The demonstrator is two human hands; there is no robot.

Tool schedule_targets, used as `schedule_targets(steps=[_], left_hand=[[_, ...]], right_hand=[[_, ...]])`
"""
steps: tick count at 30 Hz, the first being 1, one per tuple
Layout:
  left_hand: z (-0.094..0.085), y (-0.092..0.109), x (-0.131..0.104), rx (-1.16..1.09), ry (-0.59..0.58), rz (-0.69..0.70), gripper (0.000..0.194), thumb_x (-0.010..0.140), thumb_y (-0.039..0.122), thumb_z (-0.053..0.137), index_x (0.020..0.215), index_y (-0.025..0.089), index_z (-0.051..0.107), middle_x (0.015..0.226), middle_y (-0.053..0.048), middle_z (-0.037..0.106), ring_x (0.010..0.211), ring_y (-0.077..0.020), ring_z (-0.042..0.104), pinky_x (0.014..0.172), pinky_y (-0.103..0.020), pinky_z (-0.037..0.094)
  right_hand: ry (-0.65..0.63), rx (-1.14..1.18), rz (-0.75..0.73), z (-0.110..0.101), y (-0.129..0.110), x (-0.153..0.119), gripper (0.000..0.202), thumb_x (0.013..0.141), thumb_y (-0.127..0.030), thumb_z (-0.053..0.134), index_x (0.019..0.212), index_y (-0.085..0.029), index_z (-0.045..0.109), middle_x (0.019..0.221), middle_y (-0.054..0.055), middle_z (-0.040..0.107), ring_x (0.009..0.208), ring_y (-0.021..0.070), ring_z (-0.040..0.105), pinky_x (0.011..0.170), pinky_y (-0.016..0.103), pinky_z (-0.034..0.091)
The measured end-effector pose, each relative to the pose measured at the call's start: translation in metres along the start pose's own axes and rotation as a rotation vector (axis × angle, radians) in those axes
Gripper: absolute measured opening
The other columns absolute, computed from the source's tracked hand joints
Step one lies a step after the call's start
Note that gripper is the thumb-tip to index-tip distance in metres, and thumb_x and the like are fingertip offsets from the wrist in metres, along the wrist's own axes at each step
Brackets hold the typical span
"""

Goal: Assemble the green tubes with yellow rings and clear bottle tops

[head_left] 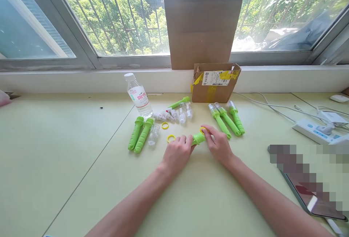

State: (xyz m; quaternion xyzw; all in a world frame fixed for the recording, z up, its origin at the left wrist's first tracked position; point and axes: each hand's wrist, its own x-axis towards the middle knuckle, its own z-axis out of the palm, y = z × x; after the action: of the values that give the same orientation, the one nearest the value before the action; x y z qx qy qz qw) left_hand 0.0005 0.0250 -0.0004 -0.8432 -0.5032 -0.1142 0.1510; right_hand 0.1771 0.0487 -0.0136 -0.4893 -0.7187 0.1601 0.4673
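Note:
My left hand (178, 153) is wrapped round a green plastic handle (198, 139), whose ribbed, threaded end points right. My right hand (218, 146) pinches a yellow ring (203, 130) just by that threaded end; whether ring and handle touch I cannot tell. Another yellow ring (171, 138) lies beside my left hand, and a further yellow ring (165, 125) is a little behind it. Left of them lie two green handles (140, 135) and a clear ribbed cap (154, 135). Behind my hands are white-tipped small parts (166, 115), clear caps (185, 112) and a green handle (179, 102).
Three green handles with clear caps (226, 119) lie to the right. A water bottle (139, 96) and an open cardboard box (214, 84) stand at the back. A power strip (311, 129) with cables and a phone (308, 189) are at the far right.

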Motion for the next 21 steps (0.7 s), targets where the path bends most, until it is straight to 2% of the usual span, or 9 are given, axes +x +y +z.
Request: schedule_targets(steps=[12,21], left_hand=[[0.0012,-0.0013,-0.0001,0.006,-0.006,-0.02,0.02,0.095,0.034,0.044,0.094,0.018,0.056,0.077,-0.005,0.06,0.069,-0.0205,0.058,0.053,-0.028,0.031],[0.0008,-0.0019,-0.0002,-0.03,-0.041,-0.045,0.021,0.096,0.034,0.042,0.096,0.018,0.055,0.077,-0.006,0.059,0.07,-0.0204,0.058,0.054,-0.028,0.033]], right_hand=[[-0.035,0.061,-0.102,-0.0029,-0.0052,-0.0018,0.022,0.09,-0.026,0.047,0.103,-0.02,0.063,0.096,0.007,0.073,0.084,0.0187,0.069,0.076,0.031,0.055],[-0.029,0.052,-0.121,-0.0019,-0.0063,-0.0039,0.018,0.085,-0.029,0.056,0.101,-0.022,0.058,0.089,0.005,0.071,0.078,0.0179,0.067,0.076,0.033,0.056]])
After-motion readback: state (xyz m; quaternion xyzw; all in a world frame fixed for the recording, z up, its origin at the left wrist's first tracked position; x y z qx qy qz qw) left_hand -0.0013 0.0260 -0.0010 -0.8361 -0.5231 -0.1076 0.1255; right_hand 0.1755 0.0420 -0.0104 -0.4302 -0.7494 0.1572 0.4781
